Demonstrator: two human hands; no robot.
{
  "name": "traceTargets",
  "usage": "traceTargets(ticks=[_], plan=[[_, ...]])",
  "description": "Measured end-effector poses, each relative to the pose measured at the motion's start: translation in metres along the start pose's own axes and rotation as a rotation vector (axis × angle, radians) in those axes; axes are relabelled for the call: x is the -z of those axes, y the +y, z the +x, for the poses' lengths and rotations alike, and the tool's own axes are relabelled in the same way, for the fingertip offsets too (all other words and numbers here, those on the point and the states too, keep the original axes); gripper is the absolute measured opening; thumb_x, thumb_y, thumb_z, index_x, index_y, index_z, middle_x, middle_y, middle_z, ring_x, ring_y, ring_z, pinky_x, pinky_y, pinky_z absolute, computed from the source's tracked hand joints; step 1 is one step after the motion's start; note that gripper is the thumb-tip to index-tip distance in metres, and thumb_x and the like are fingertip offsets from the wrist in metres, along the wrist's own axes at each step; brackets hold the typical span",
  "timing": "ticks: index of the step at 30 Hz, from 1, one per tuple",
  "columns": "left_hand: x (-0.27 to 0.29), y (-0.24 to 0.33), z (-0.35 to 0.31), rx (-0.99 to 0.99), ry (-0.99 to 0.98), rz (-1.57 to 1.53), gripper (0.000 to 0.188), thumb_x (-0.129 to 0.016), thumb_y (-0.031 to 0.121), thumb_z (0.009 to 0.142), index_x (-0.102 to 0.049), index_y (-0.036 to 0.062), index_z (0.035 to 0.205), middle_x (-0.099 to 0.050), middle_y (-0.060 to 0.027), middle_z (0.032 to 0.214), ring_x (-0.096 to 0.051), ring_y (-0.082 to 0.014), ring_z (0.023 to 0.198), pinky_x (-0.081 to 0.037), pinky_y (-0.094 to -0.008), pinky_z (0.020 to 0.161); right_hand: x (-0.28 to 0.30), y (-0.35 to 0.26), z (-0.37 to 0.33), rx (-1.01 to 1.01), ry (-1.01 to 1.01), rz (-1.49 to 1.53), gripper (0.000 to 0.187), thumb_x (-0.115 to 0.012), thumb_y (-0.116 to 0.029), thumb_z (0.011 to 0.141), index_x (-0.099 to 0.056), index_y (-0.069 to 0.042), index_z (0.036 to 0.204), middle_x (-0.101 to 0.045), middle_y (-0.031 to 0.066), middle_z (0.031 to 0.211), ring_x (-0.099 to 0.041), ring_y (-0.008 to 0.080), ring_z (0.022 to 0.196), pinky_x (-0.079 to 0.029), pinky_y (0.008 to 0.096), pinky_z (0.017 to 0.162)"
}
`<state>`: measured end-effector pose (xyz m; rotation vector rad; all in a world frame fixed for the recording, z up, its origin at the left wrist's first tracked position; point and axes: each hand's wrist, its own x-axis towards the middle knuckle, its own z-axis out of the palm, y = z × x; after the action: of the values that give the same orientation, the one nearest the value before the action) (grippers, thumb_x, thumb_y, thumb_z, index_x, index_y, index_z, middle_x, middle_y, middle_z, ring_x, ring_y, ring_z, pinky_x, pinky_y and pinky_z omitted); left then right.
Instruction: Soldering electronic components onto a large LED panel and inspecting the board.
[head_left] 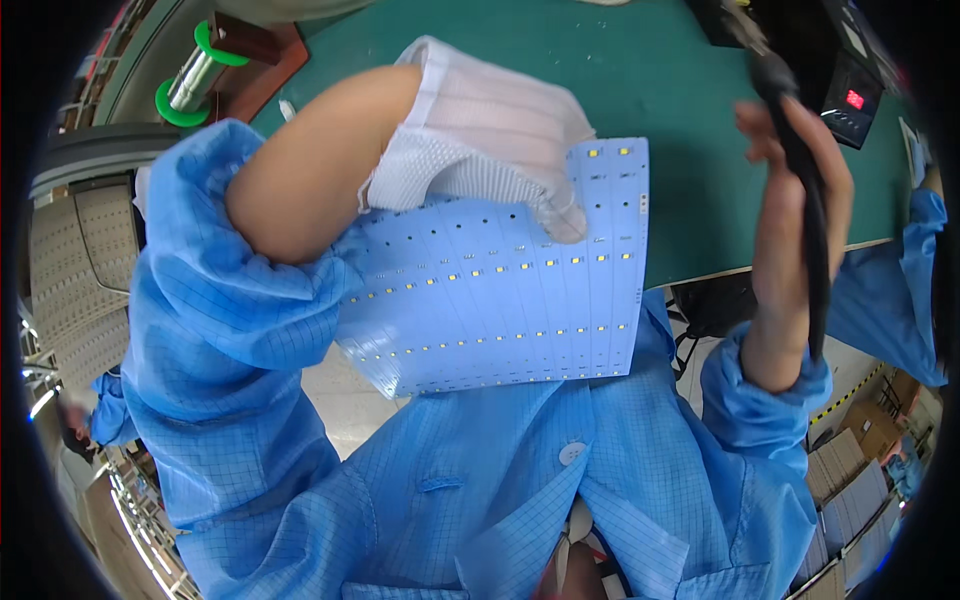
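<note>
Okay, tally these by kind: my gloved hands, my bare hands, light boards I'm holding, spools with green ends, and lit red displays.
Gloved hand, the left hand: 1
Bare hand, the right hand: 1
Held light board: 1
Green-ended spool: 1
Lit red display: 1
Total: 5

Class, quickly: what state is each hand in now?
Left hand: gloved, closed, holding the LED panel.
Right hand: at the soldering iron; whether gripping it cannot be told.
</note>
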<state>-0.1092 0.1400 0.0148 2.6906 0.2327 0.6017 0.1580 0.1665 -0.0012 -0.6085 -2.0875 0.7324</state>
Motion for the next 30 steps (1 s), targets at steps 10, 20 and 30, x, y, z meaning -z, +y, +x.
traceTargets(ticks=[10, 20, 30], plan=[[0.011, 0.071, 0.001, 0.532, -0.016, -0.223, 0.037, -0.047, 0.008, 0.076, -0.062, 0.011, 0.11, -0.057, -0.0154, 0.107, -0.051, -0.0336, 0.103, -0.046, -0.0348, 0.085, -0.03, -0.001, 0.03, -0.052, -0.034, 0.055, 0.027, -0.057, -0.019, 0.087, -0.058, -0.009, 0.113, -0.06, 0.0072, 0.098, -0.053, 0.0177, 0.094, -0.041, 0.026, 0.082], [-0.009, 0.038, -0.014, 0.143, 0.006, -0.163, 0.04, -0.04, 0.009, 0.081, -0.054, 0.004, 0.118, -0.053, -0.0198, 0.111, -0.051, -0.0342, 0.102, -0.043, -0.0367, 0.089, 0.028, -0.028, -0.037, -0.121, 0.185, 0.51, 0.028, -0.048, -0.028, 0.087, -0.051, 0.0, 0.093, -0.05, 0.0094, 0.073, -0.043, 0.017, 0.067, -0.035, 0.0329, 0.063], [-0.004, 0.03, -0.022, -0.034, -0.056, -0.085, 0.042, -0.038, 0.009, 0.082, -0.05, 0.0021, 0.121, -0.051, -0.0219, 0.112, -0.051, -0.0345, 0.102, -0.042, -0.0373, 0.091, 0.024, -0.045, -0.054, 0.014, -0.223, 0.338, 0.023, -0.061, -0.026, 0.079, -0.053, -0.005, 0.085, -0.052, 0.0092, 0.063, -0.042, 0.0208, 0.062, -0.033, 0.0347, 0.057]])
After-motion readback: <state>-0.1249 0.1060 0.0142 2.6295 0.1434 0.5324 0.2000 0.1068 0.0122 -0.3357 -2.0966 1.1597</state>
